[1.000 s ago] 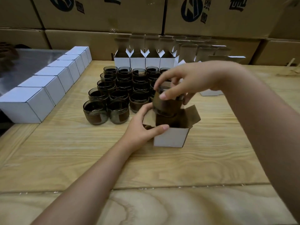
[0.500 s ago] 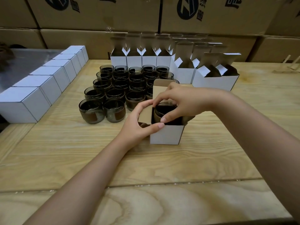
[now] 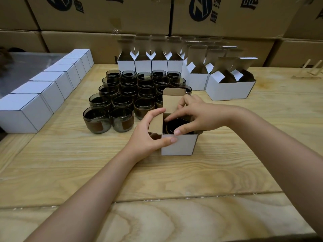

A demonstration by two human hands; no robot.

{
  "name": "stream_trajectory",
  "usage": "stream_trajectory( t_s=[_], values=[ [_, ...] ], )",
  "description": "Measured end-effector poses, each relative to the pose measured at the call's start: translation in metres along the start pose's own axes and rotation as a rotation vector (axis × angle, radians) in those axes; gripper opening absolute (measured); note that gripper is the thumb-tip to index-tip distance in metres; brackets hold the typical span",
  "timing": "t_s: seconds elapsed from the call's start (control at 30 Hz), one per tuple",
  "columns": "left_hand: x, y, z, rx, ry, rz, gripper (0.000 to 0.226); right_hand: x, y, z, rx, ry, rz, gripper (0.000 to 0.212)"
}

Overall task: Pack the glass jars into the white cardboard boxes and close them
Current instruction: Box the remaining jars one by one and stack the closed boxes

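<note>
Along the far edge of the tabletop (image 3: 174,172) stand brown cartons (image 3: 104,14), with a bank of empty white boxes (image 3: 225,89) in front of them, lids up; down the left edge runs a row of closed white boxes (image 3: 40,102); between these, toward the far middle, waits a cluster of glass jars (image 3: 122,102), touching one another.

Near the middle of the tabletop sits the open box (image 3: 180,145) now being filled, with one jar (image 3: 176,124) sunk inside so only its dark rim shows; the left hand (image 3: 146,137) grips this box, thumb on the front wall and fingers curled over the left flap (image 3: 155,124); the right hand (image 3: 201,116) pinches the jar's rim between thumb and forefinger.

The jar is probably heavy for its size, rigid, smooth and breakable; the rim seems the safest hold for lowering it. The cardboard looks light and bendable; it is best steadied at its walls and folded by the flap edges.
</note>
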State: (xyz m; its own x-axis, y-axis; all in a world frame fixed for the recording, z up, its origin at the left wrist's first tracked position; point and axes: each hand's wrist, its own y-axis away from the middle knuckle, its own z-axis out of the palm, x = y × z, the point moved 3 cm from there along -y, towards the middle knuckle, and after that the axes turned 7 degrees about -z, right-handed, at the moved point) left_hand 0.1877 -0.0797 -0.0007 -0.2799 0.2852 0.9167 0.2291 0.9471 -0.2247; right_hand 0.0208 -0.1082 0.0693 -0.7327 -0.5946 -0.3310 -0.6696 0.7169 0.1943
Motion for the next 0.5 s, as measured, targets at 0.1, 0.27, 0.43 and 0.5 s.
stream_trajectory(
  t_s=[0.1, 0.27, 0.43, 0.5],
  values=[
    [-0.001, 0.000, 0.000, 0.000, 0.015, 0.001, 0.089, 0.002, 0.006, 0.005, 0.231, -0.158, -0.100, 0.043],
    [-0.001, 0.001, 0.000, -0.002, 0.009, -0.003, 0.086, 0.033, 0.035, 0.013, 1.205, -1.055, -0.051, 0.028],
    [0.002, 0.002, 0.001, -0.002, 0.052, -0.008, 0.091, 0.026, 0.027, 0.068, 0.925, -1.459, -0.052, 0.046],
    [0.000, 0.002, 0.002, 0.002, 0.108, -0.024, 0.098, 0.018, 0.021, 0.075, 0.810, -1.442, -0.024, 0.052]
  ],
)
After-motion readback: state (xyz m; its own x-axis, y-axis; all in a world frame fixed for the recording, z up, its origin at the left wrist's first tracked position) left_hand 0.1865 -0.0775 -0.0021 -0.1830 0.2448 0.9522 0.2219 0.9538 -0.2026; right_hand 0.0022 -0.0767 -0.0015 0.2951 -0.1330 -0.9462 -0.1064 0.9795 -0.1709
